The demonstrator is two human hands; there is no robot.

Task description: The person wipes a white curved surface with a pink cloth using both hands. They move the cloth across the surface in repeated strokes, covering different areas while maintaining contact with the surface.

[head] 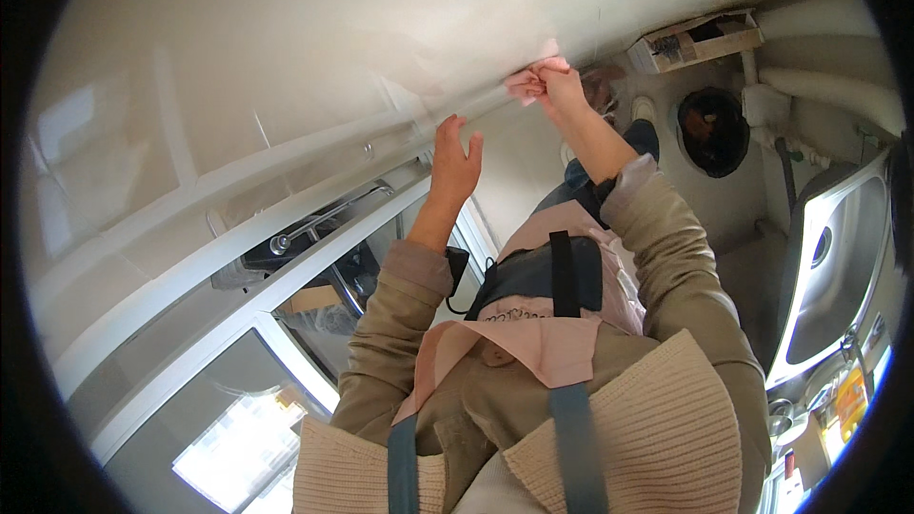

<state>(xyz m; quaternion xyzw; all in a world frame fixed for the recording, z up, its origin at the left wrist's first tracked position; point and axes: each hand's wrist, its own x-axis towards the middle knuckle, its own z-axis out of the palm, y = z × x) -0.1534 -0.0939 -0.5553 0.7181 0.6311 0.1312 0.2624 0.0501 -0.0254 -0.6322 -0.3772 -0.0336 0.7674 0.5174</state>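
My right hand grips a crumpled pink cloth low against the glossy pale tiled wall, where a faint pink reflection shows above it. Whether the whole cloth presses on the wall is not plain. To the left, my left hand is raised in front of the wall with its thumb and fingers apart. It holds nothing, and I cannot tell whether its fingertips touch the tiles.
On the right are a steel sink, a round bin with a black liner and an open box near the wall. A white-framed glass door is at left. Beyond its frame stands a metal bar with a round end.
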